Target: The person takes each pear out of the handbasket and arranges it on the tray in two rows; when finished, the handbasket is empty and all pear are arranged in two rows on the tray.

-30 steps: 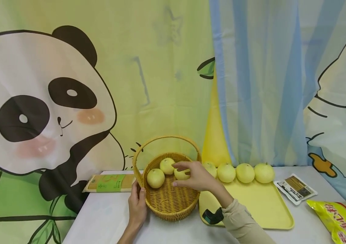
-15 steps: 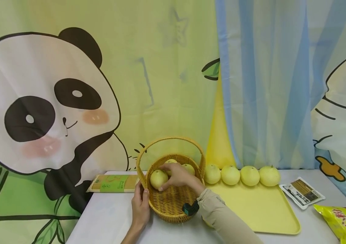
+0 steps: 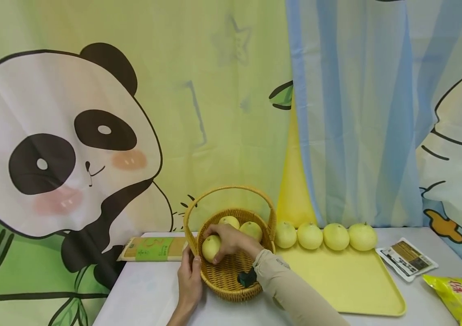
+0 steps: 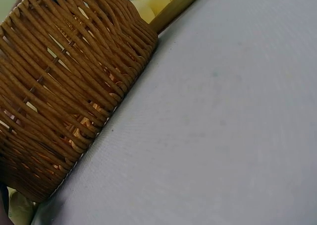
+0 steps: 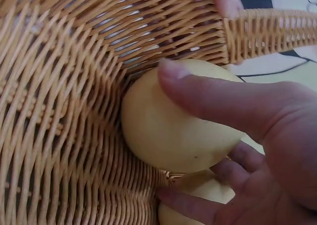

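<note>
A wicker basket [image 3: 231, 294] with a tall arched handle stands on the table, holding three round pale-yellow pears. My left hand [image 3: 190, 277] grips its left side, thumb near the rim. Reaching in from the right, my right hand [image 3: 227, 239] grips the left pear [image 3: 211, 247]. In the right wrist view the thumb lies across this pear [image 5: 166, 123], with fingers behind it and a second pear below. The other two pears sit behind and right of the hand, one at the back [image 3: 229, 221] and one at the right [image 3: 252, 230].
Several more pears [image 3: 336, 236] stand in a row along the back of a yellow tray [image 3: 353, 285], right of the basket. A pack of noodles [image 3: 153, 249] lies at the left. A small flat packet [image 3: 407, 260] and a yellow bag [image 3: 460, 294] lie at the right.
My right hand has moved left inside the basket, from over the right pear to the left one, and now grips it. The left hand keeps its place on the basket.
</note>
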Demonstrator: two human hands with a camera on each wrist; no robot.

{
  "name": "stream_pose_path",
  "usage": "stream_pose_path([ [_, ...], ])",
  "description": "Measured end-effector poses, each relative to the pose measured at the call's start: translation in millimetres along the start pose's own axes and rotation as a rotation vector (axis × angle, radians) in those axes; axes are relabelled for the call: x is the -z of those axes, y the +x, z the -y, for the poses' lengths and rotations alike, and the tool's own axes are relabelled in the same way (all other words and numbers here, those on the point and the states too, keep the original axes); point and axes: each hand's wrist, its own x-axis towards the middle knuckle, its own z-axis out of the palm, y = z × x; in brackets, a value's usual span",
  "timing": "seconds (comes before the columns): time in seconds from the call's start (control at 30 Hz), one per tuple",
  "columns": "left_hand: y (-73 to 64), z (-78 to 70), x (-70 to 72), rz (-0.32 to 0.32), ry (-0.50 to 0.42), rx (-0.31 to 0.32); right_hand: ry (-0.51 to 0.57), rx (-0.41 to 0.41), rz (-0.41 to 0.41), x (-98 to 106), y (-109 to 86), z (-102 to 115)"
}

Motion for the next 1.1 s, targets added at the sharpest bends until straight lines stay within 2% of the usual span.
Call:
stream_pose_path([
  [0.17, -1.1, 2.3, -1.5, -0.017, 0.003, -0.004, 0.127, 0.016, 0.039, -1, -2.1, -7],
  [0.33, -0.5, 3.0, -1.7, -0.021, 0.021, -0.002, 0.220, 0.095, 0.074, 4, -6.7, -8],
  [0.43, 0.0, 3.0, -2.6, -0.018, 0.026, 0.001, 0.337, 0.124, 0.078, 11, -12.3, -7],
  [0.57, 0.4, 3.9, -3.9, -0.021, 0.034, 0.009, 0.519, 0.123, 0.047, 24, -21.1, -6],
  [0.7, -0.2, 5.7, -3.0, -0.024, 0.051, 0.026, 0.523, 0.126, -0.015, 38, -30.5, -5],
  [0.83, -0.5, 6.5, -1.5, -0.020, 0.050, 0.047, 0.454, 0.131, -0.087, 51, -45.2, -3],
  [1.1, 0.0, 2.4, -3.6, -0.006, 0.023, 0.034, 0.485, 0.136, -0.207, 75, -91.9, 1],
])
